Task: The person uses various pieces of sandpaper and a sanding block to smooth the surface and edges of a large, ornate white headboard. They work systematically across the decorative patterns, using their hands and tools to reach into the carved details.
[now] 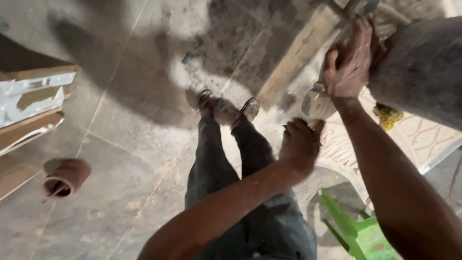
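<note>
At the far left we see stacked boards (pixel 29 108) and a brown clay pot (pixel 65 177) lying on the dusty floor (pixel 134 144). Our left hand (pixel 299 144) is curled narrow, fingers bent against a round pale object (pixel 315 103) just above it; whether it truly grips it, we cannot tell. Our right hand (pixel 349 60), fingers spread fairly wide, presses flat on a large grey rounded mass (pixel 423 67) at the upper right. A green plastic chair (pixel 358 231) stands below.

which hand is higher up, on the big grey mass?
The right hand, spread against the grey mass. The left hand sits lower, by the pale round object.
</note>
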